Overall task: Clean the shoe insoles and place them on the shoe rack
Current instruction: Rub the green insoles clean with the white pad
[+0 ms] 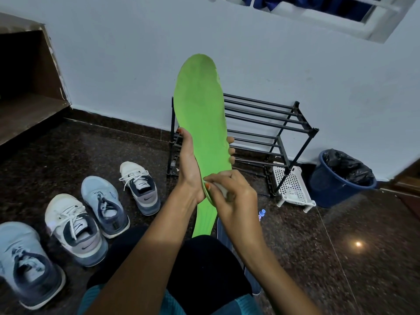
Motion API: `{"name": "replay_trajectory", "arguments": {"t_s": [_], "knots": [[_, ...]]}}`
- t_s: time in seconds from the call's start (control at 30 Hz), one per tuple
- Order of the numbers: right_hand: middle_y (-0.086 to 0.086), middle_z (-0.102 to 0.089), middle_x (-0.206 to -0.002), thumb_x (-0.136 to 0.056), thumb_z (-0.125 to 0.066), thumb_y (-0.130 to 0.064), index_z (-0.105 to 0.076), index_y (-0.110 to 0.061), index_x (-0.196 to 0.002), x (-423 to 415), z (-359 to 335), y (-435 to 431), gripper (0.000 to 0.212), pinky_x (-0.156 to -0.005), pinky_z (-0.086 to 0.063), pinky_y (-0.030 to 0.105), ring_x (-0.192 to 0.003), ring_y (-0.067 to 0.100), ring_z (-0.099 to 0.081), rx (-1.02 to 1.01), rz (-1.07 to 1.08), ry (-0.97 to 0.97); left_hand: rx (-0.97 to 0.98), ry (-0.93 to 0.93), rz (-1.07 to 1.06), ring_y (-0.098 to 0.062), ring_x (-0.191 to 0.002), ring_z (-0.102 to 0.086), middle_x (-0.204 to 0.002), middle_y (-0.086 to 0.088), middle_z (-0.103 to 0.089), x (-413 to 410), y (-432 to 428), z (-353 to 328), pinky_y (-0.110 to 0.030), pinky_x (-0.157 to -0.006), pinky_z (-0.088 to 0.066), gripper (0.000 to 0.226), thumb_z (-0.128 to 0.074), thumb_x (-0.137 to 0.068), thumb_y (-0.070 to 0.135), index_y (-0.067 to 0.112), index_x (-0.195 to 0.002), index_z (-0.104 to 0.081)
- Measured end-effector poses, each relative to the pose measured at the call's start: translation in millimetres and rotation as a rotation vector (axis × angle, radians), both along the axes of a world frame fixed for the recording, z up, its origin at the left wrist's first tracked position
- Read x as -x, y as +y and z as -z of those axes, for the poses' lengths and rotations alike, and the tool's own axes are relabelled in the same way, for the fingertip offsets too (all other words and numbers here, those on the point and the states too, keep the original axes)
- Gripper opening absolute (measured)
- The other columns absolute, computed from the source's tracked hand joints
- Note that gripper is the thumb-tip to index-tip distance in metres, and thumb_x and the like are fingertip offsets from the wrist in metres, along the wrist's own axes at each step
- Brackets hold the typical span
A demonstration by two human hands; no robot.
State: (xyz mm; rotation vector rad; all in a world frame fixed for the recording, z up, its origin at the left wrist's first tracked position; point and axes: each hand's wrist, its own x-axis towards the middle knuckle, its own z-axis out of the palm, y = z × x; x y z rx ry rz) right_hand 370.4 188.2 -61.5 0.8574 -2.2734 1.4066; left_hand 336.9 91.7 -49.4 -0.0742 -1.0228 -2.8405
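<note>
A long green insole [201, 114] stands upright in front of me, toe end up. My left hand [189, 165] grips it round the middle, thumb on the left edge and fingertips showing at the right edge. My right hand [229, 192] pinches a small whitish wipe [221, 188] and presses it on the insole's lower part, near the heel. Behind the insole, a black metal shoe rack [268, 130] with bare shelves stands against the wall.
Several sneakers [77, 221] lie in a row on the dark floor at my left. A white perforated basket [293, 185] and a blue bin [341, 178] with a black liner stand right of the rack. A small bottle [261, 213] lies by my right wrist. Steps rise at far left.
</note>
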Motion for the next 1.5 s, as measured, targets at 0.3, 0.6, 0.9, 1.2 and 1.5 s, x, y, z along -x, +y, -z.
{"name": "replay_trajectory", "arguments": {"t_s": [0.3, 0.6, 0.9, 1.2, 1.5], "knots": [[0.007, -0.057, -0.085, -0.081, -0.061, 0.001, -0.070, -0.003, -0.089, 20, -6, -3, 0.012, -0.072, -0.042, 0.021, -0.081, 0.021, -0.055, -0.075, 0.119, 0.062, 0.029, -0.008, -0.013, -0.020, -0.070, -0.063, -0.091, -0.014, -0.066, 1, 0, 1, -0.029, -0.063, -0.054, 0.085, -0.008, -0.091, 0.069, 0.005, -0.104, -0.063], [-0.003, -0.056, -0.081, -0.079, -0.059, -0.008, -0.072, -0.005, -0.087, -5, 1, 2, 0.016, -0.068, -0.037, 0.005, -0.081, 0.000, -0.053, 0.005, -0.013, -0.024, -0.020, 0.016, -0.002, -0.022, -0.067, -0.060, -0.083, -0.014, -0.066, 1, -3, 2, -0.032, -0.062, -0.049, 0.092, -0.012, -0.089, 0.072, 0.007, -0.084, -0.076], [0.008, -0.058, -0.087, -0.081, -0.063, 0.004, -0.070, -0.001, -0.092, 21, -3, 9, 0.014, -0.077, -0.037, 0.005, -0.091, 0.016, -0.056, -0.087, 0.206, 0.079, -0.004, 0.020, 0.002, -0.021, -0.070, -0.061, -0.090, -0.014, -0.067, 1, -1, 1, -0.032, -0.063, -0.052, 0.088, -0.009, -0.090, 0.070, 0.003, -0.107, -0.062], [-0.002, -0.060, -0.084, -0.081, -0.064, 0.001, -0.072, -0.007, -0.088, -6, 1, 9, 0.013, -0.067, -0.039, 0.006, -0.084, -0.003, -0.054, 0.024, 0.008, -0.134, -0.048, 0.028, -0.009, -0.022, -0.069, -0.057, -0.088, -0.014, -0.064, 2, -3, 0, -0.029, -0.059, -0.050, 0.089, -0.011, -0.090, 0.072, 0.001, -0.100, -0.064], [0.001, -0.059, -0.084, -0.081, -0.066, -0.001, -0.071, -0.006, -0.090, 21, -5, 9, 0.012, -0.073, -0.039, 0.009, -0.080, 0.010, -0.054, -0.044, 0.194, -0.026, -0.004, 0.021, -0.008, -0.022, -0.069, -0.059, -0.086, -0.013, -0.067, 1, 0, 1, -0.031, -0.062, -0.050, 0.090, -0.007, -0.090, 0.071, 0.003, -0.098, -0.066]]}}
